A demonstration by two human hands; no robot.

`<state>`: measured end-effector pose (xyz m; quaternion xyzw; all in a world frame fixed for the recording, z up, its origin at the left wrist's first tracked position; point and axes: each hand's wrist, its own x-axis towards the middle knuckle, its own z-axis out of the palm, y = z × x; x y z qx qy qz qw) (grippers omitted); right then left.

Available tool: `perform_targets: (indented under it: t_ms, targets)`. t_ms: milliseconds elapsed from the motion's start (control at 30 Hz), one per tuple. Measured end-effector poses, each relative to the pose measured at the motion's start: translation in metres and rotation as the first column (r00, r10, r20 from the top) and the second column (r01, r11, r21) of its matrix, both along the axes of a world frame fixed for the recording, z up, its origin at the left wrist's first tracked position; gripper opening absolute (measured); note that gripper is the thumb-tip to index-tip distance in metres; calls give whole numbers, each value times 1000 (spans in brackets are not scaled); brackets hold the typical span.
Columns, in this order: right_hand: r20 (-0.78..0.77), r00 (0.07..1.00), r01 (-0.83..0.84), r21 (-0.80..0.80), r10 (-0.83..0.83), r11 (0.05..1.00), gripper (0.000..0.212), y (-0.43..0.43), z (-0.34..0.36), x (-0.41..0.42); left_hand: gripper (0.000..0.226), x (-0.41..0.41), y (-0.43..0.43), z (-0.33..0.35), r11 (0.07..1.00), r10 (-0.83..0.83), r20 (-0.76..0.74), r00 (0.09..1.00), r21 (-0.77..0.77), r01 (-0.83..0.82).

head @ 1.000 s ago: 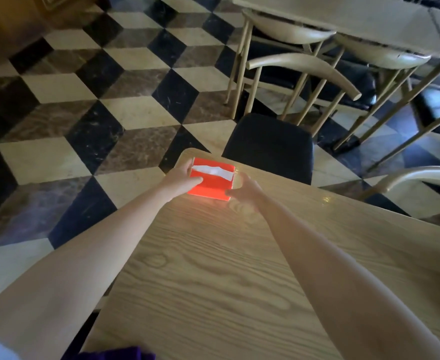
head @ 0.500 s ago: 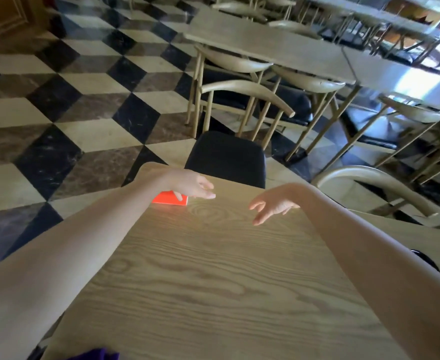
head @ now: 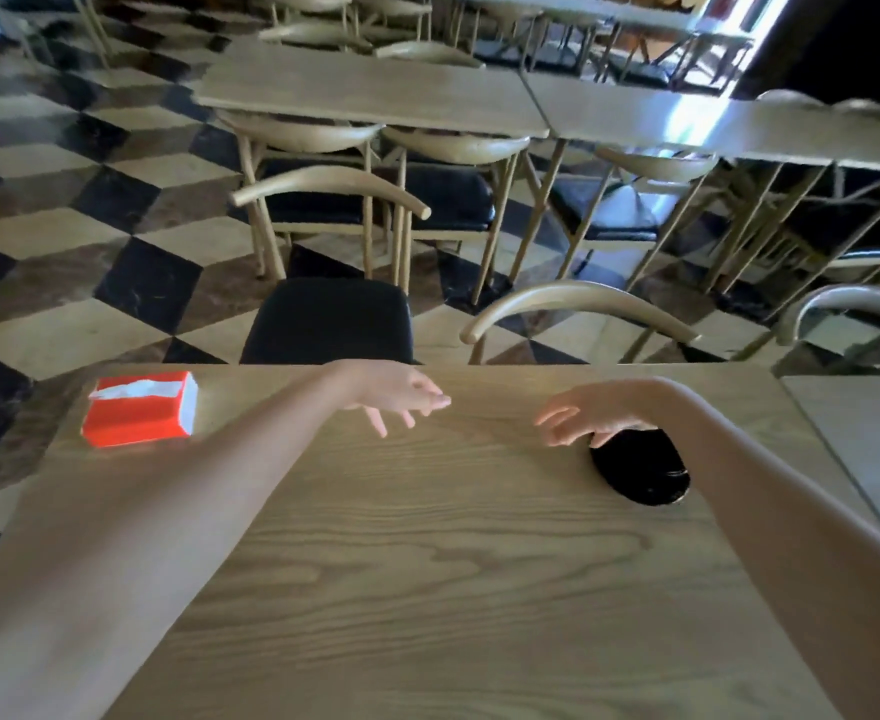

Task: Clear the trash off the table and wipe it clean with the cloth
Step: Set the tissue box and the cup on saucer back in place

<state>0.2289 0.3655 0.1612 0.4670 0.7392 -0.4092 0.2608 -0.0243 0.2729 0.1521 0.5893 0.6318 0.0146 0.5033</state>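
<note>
A red tissue box [head: 139,411] with white tissue showing at its top lies at the far left corner of the wooden table [head: 427,563]. My left hand [head: 394,397] hovers open over the far middle of the table, well right of the box, holding nothing. My right hand [head: 591,413] is also open, fingers spread and drooping, just above the near edge of a black rounded object [head: 640,472] that rests on the table at the right. No cloth is visible.
A chair with a black seat [head: 326,319] and another curved wooden chair back [head: 573,304] stand against the far table edge. A second table [head: 869,433] abuts on the right. More tables and chairs fill the room beyond, over a checkered floor.
Both hands let go of the red box and moved right; the view swung right, so the box now sits at the left and the black object has come into view.
</note>
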Motion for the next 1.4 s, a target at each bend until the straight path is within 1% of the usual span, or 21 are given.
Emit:
perform_targets:
  t_ms: [167,267,333,367,467,600,700,733,800,867,900,967,1033,1100,1167,1300,1400]
  targets:
    - [-33,962,270,5,-269,963,46,35,-17,116,52,97,52,-11,997,-61,50,997,-45,63]
    - [-77,917,394,17,-392,919,38,57,-27,170,56,145,84,-21,995,-42,123,992,-81,52]
    - [-119,886,456,60,-448,888,30,68,-37,200,57,172,103,-28,994,-24,138,990,-99,38]
    - [-144,863,497,76,-484,864,30,72,-42,212,57,184,112,-33,994,-15,138,990,-109,30]
    - [-191,806,582,77,-561,810,39,82,-63,241,55,213,134,-48,991,9,121,993,-130,7]
    - [-237,728,664,11,-643,748,51,84,-94,258,51,239,151,-76,987,83,86,993,-143,-70]
    - [-350,671,705,28,-654,709,59,75,-119,259,64,252,155,-101,969,231,95,968,-114,-220]
    - [-393,634,728,10,-666,686,60,72,-127,258,68,255,154,-108,956,287,111,952,-100,-276]
    - [-454,529,782,-66,-717,619,62,63,-142,255,72,261,152,-122,927,376,140,916,-72,-369]
    - [-485,417,828,-145,-768,541,60,56,-153,248,75,266,146,-131,898,439,181,880,-61,-436]
    - [-499,360,842,-192,-789,505,56,52,-158,244,77,270,143,-136,884,466,202,861,-72,-462]
    - [-526,254,833,-307,-812,460,41,44,-164,236,79,278,137,-144,854,520,254,816,-116,-508]
    - [-544,197,809,-380,-816,449,28,39,-169,232,75,284,133,-149,829,558,290,777,-155,-538]
    - [-571,180,800,-389,-801,457,21,37,-173,231,70,287,133,-152,809,585,311,749,-165,-564]
    - [-579,173,801,-388,-796,457,22,38,-175,232,66,287,134,-154,790,610,336,718,-183,-586]
    - [-573,172,813,-377,-801,444,33,39,-173,231,70,285,130,-155,770,633,370,680,-214,-601]
    - [-570,180,818,-365,-802,444,43,38,-169,229,72,281,128,-156,781,618,380,689,-191,-595]
